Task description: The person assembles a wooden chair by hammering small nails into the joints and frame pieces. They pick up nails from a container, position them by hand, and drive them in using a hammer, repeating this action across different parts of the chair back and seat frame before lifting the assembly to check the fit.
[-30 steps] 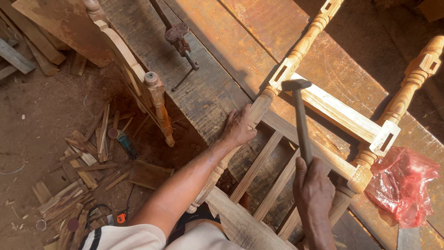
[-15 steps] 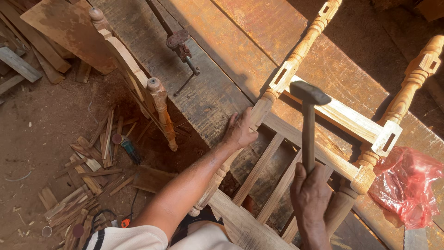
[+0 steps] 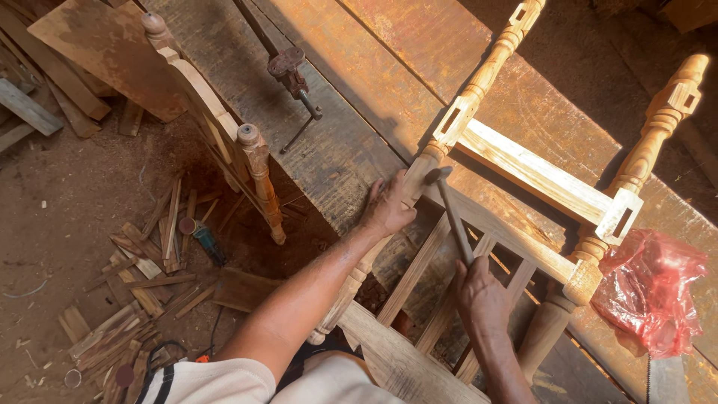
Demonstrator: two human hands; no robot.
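Nearest the camera, the right hand [image 3: 482, 295] is closed around the handle of a hammer [image 3: 451, 217], whose head rests against the turned leg of an unfinished wooden chair frame [image 3: 535, 176], right at the joint where a rail meets that leg. The left hand [image 3: 387, 208] is wrapped around the same leg, just below the joint, bracing it. Taking the chair frame as the landmark: it lies on its side across the plank table [image 3: 336, 142], its lower end overhanging the table edge toward the person.

As for progress, the frame looks partly assembled. Two turned legs are already joined by a pale cross rail, and several slats sit between the lower rails beneath the right hand. Open mortise holes show in the square blocks higher up both legs, so further rails appear to be missing there. The joint under the hammer head seems close to seated, though whether it is fully home cannot be told.

To the frame's right lies a crumpled red plastic bag [image 3: 647, 292], touching the far leg's base. To its left, a second chair part [image 3: 224, 135] stands upright beside the table, with wood offcuts [image 3: 149, 254] scattered on the dirt floor. Beyond the frame, a metal clamp [image 3: 288, 71] lies on the table.
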